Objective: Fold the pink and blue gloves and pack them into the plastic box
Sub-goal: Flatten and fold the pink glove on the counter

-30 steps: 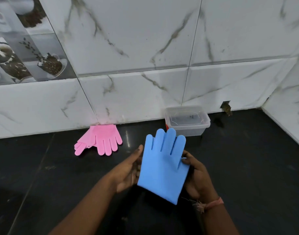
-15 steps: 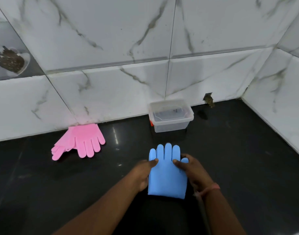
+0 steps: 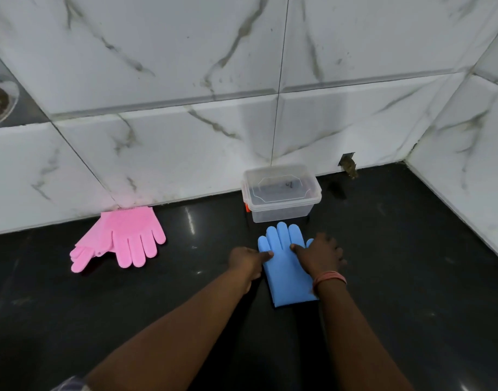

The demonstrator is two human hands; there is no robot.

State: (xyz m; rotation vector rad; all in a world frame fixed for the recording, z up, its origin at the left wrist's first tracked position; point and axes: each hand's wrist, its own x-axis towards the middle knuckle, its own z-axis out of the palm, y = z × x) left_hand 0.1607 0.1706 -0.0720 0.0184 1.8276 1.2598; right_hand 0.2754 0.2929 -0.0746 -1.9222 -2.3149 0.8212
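Observation:
The blue gloves (image 3: 284, 266) lie flat and stacked on the black counter, fingers pointing at the wall, just in front of the clear plastic box (image 3: 281, 193). My left hand (image 3: 246, 262) presses its thumb on the gloves' left edge. My right hand (image 3: 319, 253) rests on their right side, fingers spread over the thumb part. The box stands against the tiled wall with a clear lid on it. The pink gloves (image 3: 126, 235) lie overlapped at the wall to the left, away from both hands.
The black counter (image 3: 411, 277) runs to a corner where white marble-look tiled walls (image 3: 467, 179) meet at the right. A small hole or stain (image 3: 349, 165) marks the wall base right of the box.
The blue gloves, held up off the counter a second ago, have been laid flat on it near the box. Both hands now press them down. The view has shifted right.

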